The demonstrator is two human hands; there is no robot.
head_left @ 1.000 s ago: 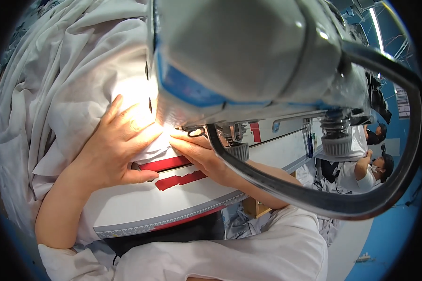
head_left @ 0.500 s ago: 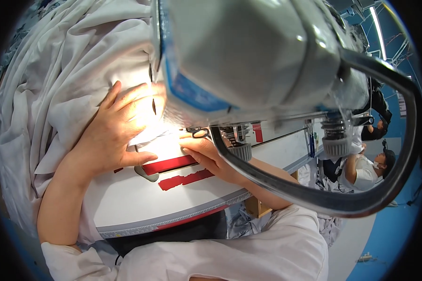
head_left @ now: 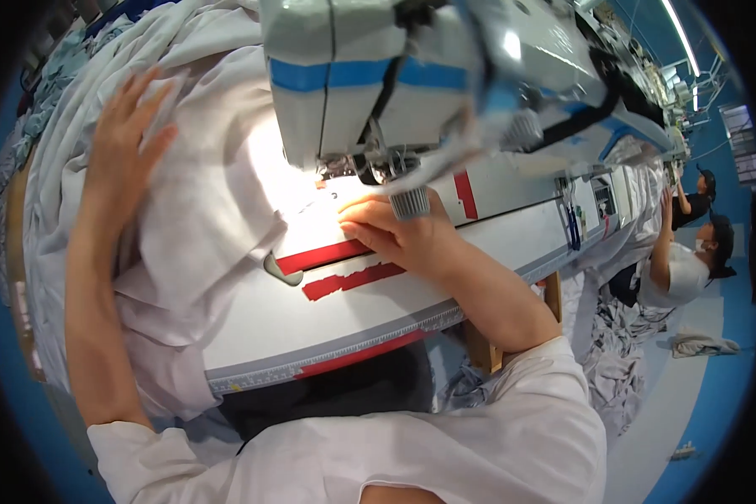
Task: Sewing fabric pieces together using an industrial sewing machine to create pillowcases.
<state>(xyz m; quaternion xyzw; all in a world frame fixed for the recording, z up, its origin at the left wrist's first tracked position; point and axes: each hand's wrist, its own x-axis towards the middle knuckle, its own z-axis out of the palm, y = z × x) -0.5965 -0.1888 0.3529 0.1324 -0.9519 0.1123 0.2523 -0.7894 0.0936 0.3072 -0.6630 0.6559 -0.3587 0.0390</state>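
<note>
White fabric (head_left: 206, 160) lies in loose folds over the left of the table and runs in under the head of a white and blue sewing machine (head_left: 298, 34). My left hand (head_left: 126, 151) is over the folds at the far left, slightly blurred, its fingers apart. Just in front of the needle area (head_left: 336, 168), my right hand (head_left: 399, 231) is low on the machine bed. Its fingers are bunched together, tips towards the brightly lit fabric. Glare hides what, if anything, is between them.
Red tape (head_left: 349, 281) marks the white table, and a ruler strip (head_left: 344, 353) follows its near edge. Small tools (head_left: 573, 225) stand at the right of the table. Crumpled cloth (head_left: 609, 365) is heaped at the right, with two people beyond.
My left hand has left the needle area and moved to the far left over the fabric. The right hand stays by the needle, its fingers more bunched. The view has shifted, showing more of the machine.
</note>
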